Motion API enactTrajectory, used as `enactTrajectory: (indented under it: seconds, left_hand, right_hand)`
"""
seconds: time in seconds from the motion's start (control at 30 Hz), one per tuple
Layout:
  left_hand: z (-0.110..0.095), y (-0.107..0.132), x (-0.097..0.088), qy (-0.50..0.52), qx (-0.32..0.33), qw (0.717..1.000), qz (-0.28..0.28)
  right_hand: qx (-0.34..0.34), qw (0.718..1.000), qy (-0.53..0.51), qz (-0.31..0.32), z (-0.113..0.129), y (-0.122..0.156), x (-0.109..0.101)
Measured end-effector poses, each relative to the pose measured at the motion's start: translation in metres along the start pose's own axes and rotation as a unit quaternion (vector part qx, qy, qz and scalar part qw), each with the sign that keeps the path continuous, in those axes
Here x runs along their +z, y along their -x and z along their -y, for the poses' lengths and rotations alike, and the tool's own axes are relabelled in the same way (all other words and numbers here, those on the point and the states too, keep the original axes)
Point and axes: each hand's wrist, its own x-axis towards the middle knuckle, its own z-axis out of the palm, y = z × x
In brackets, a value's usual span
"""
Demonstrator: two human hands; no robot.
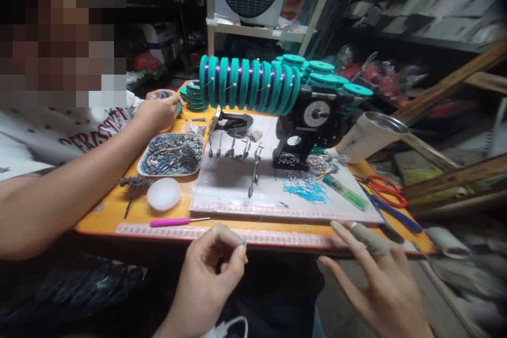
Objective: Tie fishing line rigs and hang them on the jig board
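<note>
My left hand (212, 272) is in front of the table's near edge, with thumb and index finger pinched together. A tiny bluish tip (244, 242) shows between them, too small to name. To the right, my right hand (380, 274) is open, its fingers spread near the board's front edge; a grey-beige cover (370, 238) wraps one finger. Beyond my hands lies a white board (233, 198), on which short blue tubes (304, 190) and small beads are scattered. Several dark sinkers (250, 190) with wire links hang or lie at its left part.
A black winder (293, 148) carries a row of teal spools (249, 84). Around it are a sinker tray (139, 169), white dish (164, 194), pink-handled pick (170, 222), green cutter (348, 194), red-handled pliers (386, 190) and tumbler (368, 137). At left, another person's hand (160, 108) holds something.
</note>
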Motion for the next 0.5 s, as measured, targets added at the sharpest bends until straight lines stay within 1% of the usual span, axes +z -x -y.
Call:
enactTrajectory:
  seconds: [0.07, 0.13, 0.2, 0.23, 0.3, 0.33, 0.37, 0.4, 0.47, 0.5]
  left_hand:
    - [0.000, 0.001, 0.001, 0.016, 0.007, 1.000, -0.002]
    - [0.002, 0.003, 0.002, 0.044, -0.005, 0.999, -0.003]
    - [0.005, 0.005, 0.003, 0.078, -0.028, 0.997, 0.002]
    - [0.007, 0.006, 0.004, 0.096, -0.039, 0.995, 0.005]
    - [0.008, 0.008, 0.006, 0.135, -0.053, 0.989, 0.009]
    - [0.007, 0.009, 0.008, 0.158, -0.062, 0.985, 0.014]
    - [0.006, 0.009, 0.011, 0.184, -0.072, 0.980, 0.017]
    - [0.004, 0.009, 0.013, 0.210, -0.083, 0.974, 0.022]
    - [-0.001, 0.008, 0.018, 0.258, -0.106, 0.960, 0.023]
    - [-0.003, 0.008, 0.020, 0.278, -0.116, 0.953, 0.019]
  right_hand:
    - [-0.028, 0.999, -0.024, 0.018, -0.015, 0.014, 0.002]
    - [-0.045, 0.997, -0.060, 0.013, -0.023, 0.022, 0.002]
    - [-0.043, 0.996, -0.083, -0.014, -0.022, 0.024, -0.003]
    - [-0.043, 0.994, -0.094, -0.031, -0.015, 0.022, -0.007]
    - [-0.043, 0.988, -0.133, -0.058, 0.009, 0.011, -0.015]
    - [-0.051, 0.985, -0.152, -0.067, 0.026, 0.004, -0.018]
    - [-0.045, 0.982, -0.171, -0.066, 0.045, -0.004, -0.019]
    - [-0.032, 0.978, -0.190, -0.079, 0.064, -0.012, -0.018]
    - [-0.031, 0.980, -0.183, -0.068, 0.097, -0.027, -0.012]
    - [-0.029, 0.978, -0.198, -0.055, 0.108, -0.032, -0.008]
